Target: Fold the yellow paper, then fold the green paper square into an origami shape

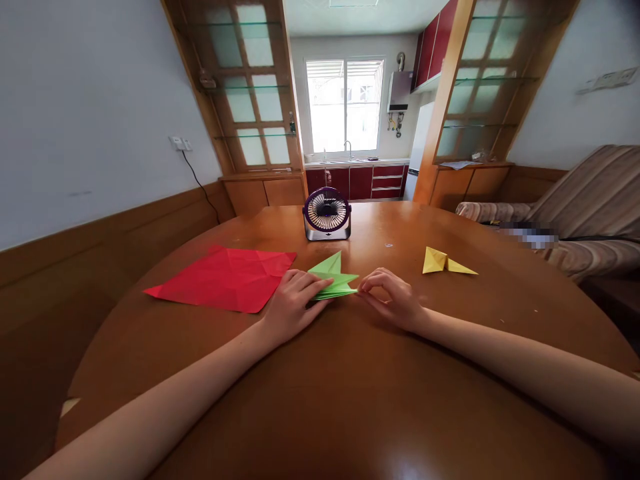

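Observation:
Green folded paper (pixel 334 272), with several pointed flaps, rests on the round wooden table between my hands. My left hand (pixel 296 300) is closed on its left side, thumb toward me and fingers over the top. At the paper's right tip, my right hand (pixel 389 295) has its thumb and fingertips pinched together. Its fingers meet the narrow green point there, partly hiding it. Left of my left hand lies a creased red paper sheet (pixel 225 279), spread out. A yellow folded paper piece (pixel 436 261) with two points sits beyond my right hand.
A small purple desk fan (pixel 327 213) stands on the wooden table (pixel 320 400) behind the green paper. A striped sofa (pixel 595 207) is at the right. Beyond the table are glass-shelved cabinets (pixel 250 87) and a kitchen window (pixel 345 103).

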Demonstrator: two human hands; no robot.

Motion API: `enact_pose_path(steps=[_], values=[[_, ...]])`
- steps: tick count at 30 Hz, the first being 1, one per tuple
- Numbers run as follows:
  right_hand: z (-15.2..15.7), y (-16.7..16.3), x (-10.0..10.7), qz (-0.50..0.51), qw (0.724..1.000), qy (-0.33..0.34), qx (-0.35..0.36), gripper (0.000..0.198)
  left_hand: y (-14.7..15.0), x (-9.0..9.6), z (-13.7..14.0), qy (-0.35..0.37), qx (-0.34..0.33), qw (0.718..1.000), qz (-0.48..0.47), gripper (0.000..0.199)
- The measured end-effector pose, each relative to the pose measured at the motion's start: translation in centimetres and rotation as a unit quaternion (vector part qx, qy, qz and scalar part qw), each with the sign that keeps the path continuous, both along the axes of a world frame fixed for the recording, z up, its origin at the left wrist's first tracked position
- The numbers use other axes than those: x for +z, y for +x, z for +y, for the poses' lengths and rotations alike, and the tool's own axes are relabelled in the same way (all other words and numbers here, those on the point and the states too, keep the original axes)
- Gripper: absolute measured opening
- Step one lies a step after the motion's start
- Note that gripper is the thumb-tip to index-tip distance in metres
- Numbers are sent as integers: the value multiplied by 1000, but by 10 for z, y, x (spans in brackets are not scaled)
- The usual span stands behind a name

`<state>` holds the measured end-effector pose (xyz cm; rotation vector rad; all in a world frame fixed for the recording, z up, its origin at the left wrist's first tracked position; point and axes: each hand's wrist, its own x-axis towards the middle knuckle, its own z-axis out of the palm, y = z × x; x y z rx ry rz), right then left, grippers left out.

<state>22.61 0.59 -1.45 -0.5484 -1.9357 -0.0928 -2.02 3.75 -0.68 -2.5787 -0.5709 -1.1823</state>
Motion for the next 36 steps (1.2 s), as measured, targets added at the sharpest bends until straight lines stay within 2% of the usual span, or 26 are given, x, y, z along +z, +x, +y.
enact_pose_path(steps=[5, 11, 14, 18, 24, 36], values=[[-1, 0, 0, -15, 1000, 15, -4, 11, -1, 2, -3, 59, 8, 998, 24, 16], [-2, 1, 5, -21, 998, -38, -36, 10, 0, 6, -6, 112, 1, 994, 15, 22], [-3, 2, 7, -45, 998, -35, -24, 6, 1, 7, -8, 126, -7, 992, 19, 23], [-3, 2, 7, -59, 998, 2, -8, 10, 2, 7, -10, 113, -18, 993, 19, 24], [-3, 1, 5, -85, 995, 50, -7, 13, 9, 6, -18, 50, -29, 998, -4, 24], [-10, -3, 10, -62, 997, 52, 9, 10, 11, 7, -20, 54, -38, 998, -19, 17]])
